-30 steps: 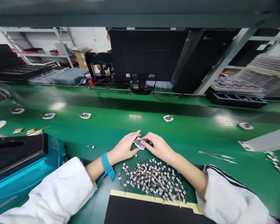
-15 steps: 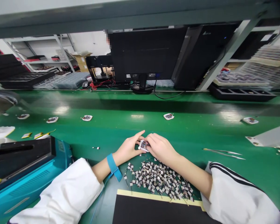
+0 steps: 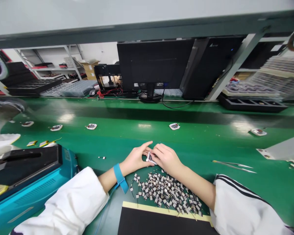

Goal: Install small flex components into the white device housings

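Observation:
A small white-framed electronic unit (image 3: 150,158) is held just above the green table, partly covered by fingers. My left hand (image 3: 137,157), with a blue strap (image 3: 119,176) on the wrist, grips its left edge between thumb and fingers. From the right, my right hand (image 3: 167,158) has its bent fingers pressed on the unit; whether they pinch a small part is hidden. Just below the hands lies a heap of small grey parts with dark leads (image 3: 166,191). A black mat (image 3: 156,223) with a yellow edge is in front of the heap.
Similar units (image 3: 174,126) sit in a spaced row across the table. Tweezers (image 3: 235,165) lie at right, near a white metal bracket (image 3: 281,147). A teal and black machine (image 3: 31,186) stands at left. A monitor (image 3: 154,65) is behind, under a shelf beam.
The camera view has tilted up slightly. My right fingers have shifted over the unit and cover more of it. My left hand keeps its hold.

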`<state>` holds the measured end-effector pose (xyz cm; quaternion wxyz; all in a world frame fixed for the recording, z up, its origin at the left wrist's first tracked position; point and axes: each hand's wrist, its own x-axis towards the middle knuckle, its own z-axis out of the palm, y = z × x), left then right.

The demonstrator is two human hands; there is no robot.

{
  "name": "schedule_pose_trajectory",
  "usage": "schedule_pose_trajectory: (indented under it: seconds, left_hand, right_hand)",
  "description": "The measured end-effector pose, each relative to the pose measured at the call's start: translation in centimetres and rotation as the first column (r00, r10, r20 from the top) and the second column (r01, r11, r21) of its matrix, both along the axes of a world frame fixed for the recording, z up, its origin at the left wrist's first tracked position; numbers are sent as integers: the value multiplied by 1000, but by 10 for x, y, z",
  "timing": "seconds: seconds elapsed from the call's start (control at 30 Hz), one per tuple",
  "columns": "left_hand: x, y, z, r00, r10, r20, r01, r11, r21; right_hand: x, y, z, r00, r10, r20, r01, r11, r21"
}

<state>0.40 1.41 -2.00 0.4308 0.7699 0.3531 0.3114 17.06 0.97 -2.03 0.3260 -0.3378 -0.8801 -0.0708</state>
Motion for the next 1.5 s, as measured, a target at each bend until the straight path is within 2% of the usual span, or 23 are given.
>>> schedule_pose_trajectory:
  seconds: [0.2,0.47,0.77,0.93,1.1,1.2,1.27,1.37,1.5]
  left_hand:
    - [0,-1,-2,995,94,-16,-93,994,58]
    - [0,-2,-1,992,126,-16,-124,987,98]
    - [3,-4,4,985,143,97,-143,990,-2]
    - [2,-4,4,981,142,129,-140,990,-22]
    - [2,-7,3,979,167,120,-169,986,4]
    - [1,-6,1,972,194,133,-196,981,6]
    - [1,-5,0,972,188,139,-188,982,-11]
    - [1,-4,1,981,155,119,-152,988,-30]
    - [1,-4,2,990,113,84,-108,992,-63]
  right_hand:
    - [4,1,-2,999,31,-22,-31,999,-8]
    - [-2,-1,2,999,-48,3,48,999,-26]
    - [-2,2,3,951,-23,-309,-41,979,-198]
    - [-4,3,2,920,-53,-390,-57,963,-264]
    - [-1,2,5,944,-22,-328,-62,968,-243]
    - [3,1,9,994,-12,-110,3,996,-84]
    - [5,2,10,999,-35,11,34,999,29]
    - [7,3,9,999,-38,22,37,997,66]
    - [6,3,9,999,-38,3,38,999,24]
